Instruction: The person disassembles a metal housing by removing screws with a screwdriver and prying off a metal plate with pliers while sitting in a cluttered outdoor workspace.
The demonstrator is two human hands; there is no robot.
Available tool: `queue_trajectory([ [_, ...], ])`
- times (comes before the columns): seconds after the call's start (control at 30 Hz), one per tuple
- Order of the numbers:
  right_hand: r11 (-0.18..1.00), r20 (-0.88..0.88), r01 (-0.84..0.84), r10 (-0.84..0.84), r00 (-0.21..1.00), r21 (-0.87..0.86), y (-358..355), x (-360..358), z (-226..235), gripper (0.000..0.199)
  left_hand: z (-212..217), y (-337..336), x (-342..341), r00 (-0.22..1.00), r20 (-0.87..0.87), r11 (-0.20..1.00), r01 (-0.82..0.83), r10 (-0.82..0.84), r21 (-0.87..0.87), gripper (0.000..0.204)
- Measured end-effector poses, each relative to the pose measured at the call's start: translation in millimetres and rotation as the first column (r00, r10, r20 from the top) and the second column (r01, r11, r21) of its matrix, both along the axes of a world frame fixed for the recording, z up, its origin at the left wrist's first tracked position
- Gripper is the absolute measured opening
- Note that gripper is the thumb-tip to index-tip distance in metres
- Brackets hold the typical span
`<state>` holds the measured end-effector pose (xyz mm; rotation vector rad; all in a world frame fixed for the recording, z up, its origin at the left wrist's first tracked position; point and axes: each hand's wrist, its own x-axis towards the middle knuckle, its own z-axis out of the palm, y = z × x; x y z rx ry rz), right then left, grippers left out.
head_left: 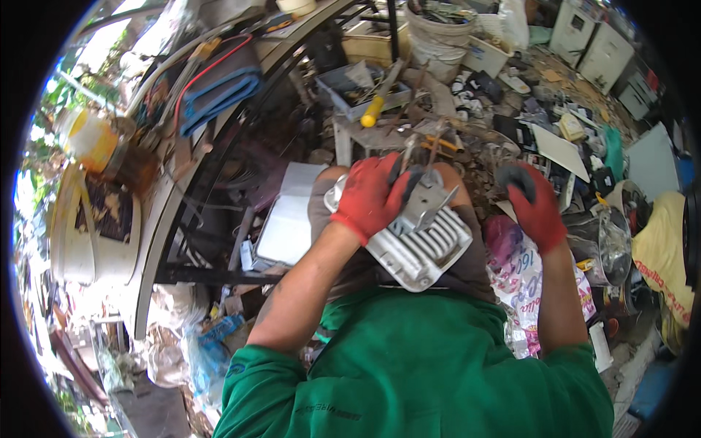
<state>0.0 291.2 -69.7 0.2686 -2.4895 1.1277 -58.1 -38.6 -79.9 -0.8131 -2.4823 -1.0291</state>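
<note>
The left hand (372, 196), in a red glove, is clamped over the top of a finned grey metal housing (420, 244) — the piece rests on the person's lap, against the green shirt (431, 365). The right hand (537, 208), gloved red and black, hangs free beside it, fingers loosely curled on nothing. Beyond the knees lie a yellow-handled screwdriver (381, 98) and a white bucket (438, 36) — amid scattered scrap.

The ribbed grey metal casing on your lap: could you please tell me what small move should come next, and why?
Probably bring the right hand back onto the ribbed grey metal casing to steady it. The left hand, in a red glove, alone presses on the casing and seems to grip dark-handled pliers at its metal bracket, while the right hand hovers free beside it, holding nothing.
</note>
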Motion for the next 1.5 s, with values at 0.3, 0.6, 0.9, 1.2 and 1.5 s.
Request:
queue_trajectory([
  [0.3, 0.703, 0.327, -0.208, -0.036, 0.944, 0.68, -68, -189, -91, 0.07, 0, 0, 5, 0.999, 0.001, 0.998, -0.04, 0.04, 0.038, 0.022],
  [0.6, 0.856, 0.498, -0.221, -0.049, 0.866, 0.468, -60, -225, -128, 0.064, 14, 10, -25, 0.967, 0.251, 0.989, 0.003, -0.041, 0.15, 0.019],
  [0.9, 0.774, 0.565, 0.083, 0.379, 0.733, -0.627, 82, -18, -32, 0.063, 6, 14, -32, 0.976, 0.202, 0.971, 0.03, -0.079, 0.236, 0.024],
  [1.2, 0.746, 0.648, 0.036, 0.553, 0.524, -0.665, -6, 132, 29, 0.042, 10, 17, -8, 0.971, 0.221, 0.934, 0.005, -0.09, 0.357, 0.018],
  [1.5, 0.538, 0.541, 0.197, 0.615, 0.574, -0.82, -20, 157, -13, 0.043, 14, 11, -14, 0.99, 0.142, 0.993, -0.035, 0.019, 0.11, 0.024],
])
